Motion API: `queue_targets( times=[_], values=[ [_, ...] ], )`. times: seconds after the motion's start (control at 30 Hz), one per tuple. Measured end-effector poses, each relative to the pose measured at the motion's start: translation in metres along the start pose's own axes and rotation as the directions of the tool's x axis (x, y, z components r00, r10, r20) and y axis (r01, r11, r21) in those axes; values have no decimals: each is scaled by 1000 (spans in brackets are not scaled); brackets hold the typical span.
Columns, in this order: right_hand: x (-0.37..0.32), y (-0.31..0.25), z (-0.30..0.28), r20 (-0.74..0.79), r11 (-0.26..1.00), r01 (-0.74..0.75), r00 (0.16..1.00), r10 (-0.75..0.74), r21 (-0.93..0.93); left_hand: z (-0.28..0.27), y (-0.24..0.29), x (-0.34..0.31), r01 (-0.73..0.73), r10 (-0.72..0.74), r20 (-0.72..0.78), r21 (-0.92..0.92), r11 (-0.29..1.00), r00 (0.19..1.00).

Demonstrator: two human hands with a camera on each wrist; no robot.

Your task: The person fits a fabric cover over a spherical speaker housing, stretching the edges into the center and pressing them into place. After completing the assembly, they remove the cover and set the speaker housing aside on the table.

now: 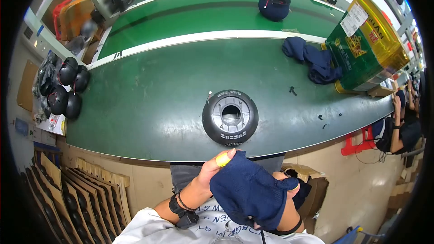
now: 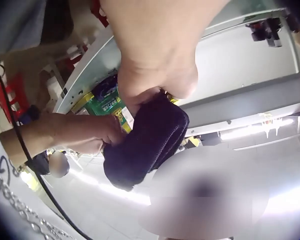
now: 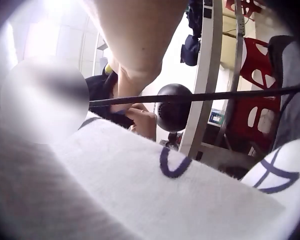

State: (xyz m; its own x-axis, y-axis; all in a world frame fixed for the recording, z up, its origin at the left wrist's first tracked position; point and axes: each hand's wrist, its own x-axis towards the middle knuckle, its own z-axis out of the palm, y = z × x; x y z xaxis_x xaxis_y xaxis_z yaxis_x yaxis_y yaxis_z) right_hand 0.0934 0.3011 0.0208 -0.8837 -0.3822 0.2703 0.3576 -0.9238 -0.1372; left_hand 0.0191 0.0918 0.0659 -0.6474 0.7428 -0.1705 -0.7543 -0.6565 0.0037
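Observation:
A navy knitted fabric piece (image 1: pixel 251 190) is stretched between both hands, in front of the chest and beyond the table's near edge. My left hand (image 1: pixel 211 169), with yellow tape round the thumb, pinches its upper left edge. On the other side my right hand (image 1: pixel 293 193) grips a bunched edge; part of that hand is hidden by the cloth. The left wrist view shows the fabric (image 2: pixel 152 137) folded and hanging between the two hands. Just ahead on the green table sits a round black plastic shell (image 1: pixel 230 117) with a square-framed opening in its middle.
Several black domes (image 1: pixel 68 86) are clustered at the table's left end. At the right stand a green and yellow tin (image 1: pixel 366 47) and crumpled navy cloth (image 1: pixel 312 58). Small black bits (image 1: pixel 293 91) lie nearby. A navy-covered round piece (image 1: pixel 274 7) sits on the far green strip.

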Motion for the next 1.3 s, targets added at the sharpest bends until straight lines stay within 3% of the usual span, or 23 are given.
queue_targets(
  times=[0.1, 0.13, 0.2, 0.23, 0.33, 0.37, 0.47, 0.5, 0.53, 0.57, 0.6, 0.67, 0.7, 0.73, 0.77, 0.83, 0.93, 1.07, 1.13, 1.2, 1.23, 1.27, 1.3],
  values=[
    [16, -13, 34, -52, 890, 47, 996, -79, -454, 16, 8, -7, -30, 28, -13, -105, 994, 1000],
    [12, -17, 36, -112, 553, -32, 987, -113, -832, 28, 8, -12, -37, 35, -13, -101, 994, 999],
    [38, -22, 63, -441, 577, -382, 897, 41, -722, 49, 8, -21, -265, 316, -437, 175, 948, 842],
    [43, -15, 64, -401, 749, -242, 916, -35, -617, 42, 13, -22, -267, 319, -437, 177, 947, 841],
    [30, -18, 52, -329, 901, -128, 944, -17, -414, 5, 31, -24, -130, 146, 22, 593, 794, 989],
    [28, -22, 52, -303, 878, -191, 951, 55, -440, 3, 29, -16, -55, 19, 71, 552, 832, 997],
    [28, -29, 36, -192, 922, -189, 973, 129, -337, -13, 25, -19, -46, -4, 75, 660, 749, 997],
    [33, -38, 44, -198, 818, -220, 971, 132, -531, -8, 29, -26, -43, -5, 71, 660, 750, 997],
    [4, -23, 45, -454, 686, -154, 845, -282, -711, 4, 35, -38, -42, -41, 85, 788, 614, 996],
    [16, -24, 44, -201, 853, 53, 962, -183, -520, 15, 41, -46, -44, -78, 90, 889, 456, 993],
    [33, -26, 42, 90, 957, 176, 983, -159, -232, 25, 50, -42, -170, -314, 292, 916, 362, 903],
    [48, -40, 47, 505, 973, -44, 848, 158, -229, 44, 38, -42, -228, -526, 422, 890, 394, 739],
    [46, -43, 47, 608, 956, -130, 747, 269, -264, 40, 38, -43, -223, -520, 420, 889, 399, 744],
    [66, -49, 68, 548, 884, -301, 699, 460, -358, 33, 38, -44, -288, -516, 467, 874, 390, 718],
    [56, -60, 75, 306, 681, -315, 716, 628, -661, 29, 38, -46, -349, -515, 510, 856, 382, 689],
    [55, -74, 96, -157, 95, -311, 694, 703, -946, 37, 53, -53, -286, -430, 402, 907, 310, 808],
    [68, -60, 107, 155, 147, 79, 763, 628, -986, 44, 60, -60, -100, -440, 221, 954, 281, 870],
    [85, -68, 128, 238, 278, 40, 642, 729, -960, 54, 66, -41, -301, -435, 430, 893, 334, 791],
    [85, -67, 133, 258, 294, 47, 624, 738, -955, 65, 68, -38, -383, -556, 418, 905, 186, 718],
    [76, -66, 144, -50, -172, 177, 544, 838, -969, 78, 66, -47, -363, -530, 358, 926, 100, 769],
    [66, -63, 140, -125, -348, 229, 647, 752, -909, 85, 67, -50, -390, -538, 274, 914, -112, 797],
    [64, -62, 139, -126, -349, 228, 648, 751, -909, 93, 67, -52, -406, -529, 193, 856, -322, 826],
    [63, -61, 139, -236, -507, 225, 684, 690, -832, 100, 66, -54, -454, -521, 177, 757, -470, 835]
  ],
)
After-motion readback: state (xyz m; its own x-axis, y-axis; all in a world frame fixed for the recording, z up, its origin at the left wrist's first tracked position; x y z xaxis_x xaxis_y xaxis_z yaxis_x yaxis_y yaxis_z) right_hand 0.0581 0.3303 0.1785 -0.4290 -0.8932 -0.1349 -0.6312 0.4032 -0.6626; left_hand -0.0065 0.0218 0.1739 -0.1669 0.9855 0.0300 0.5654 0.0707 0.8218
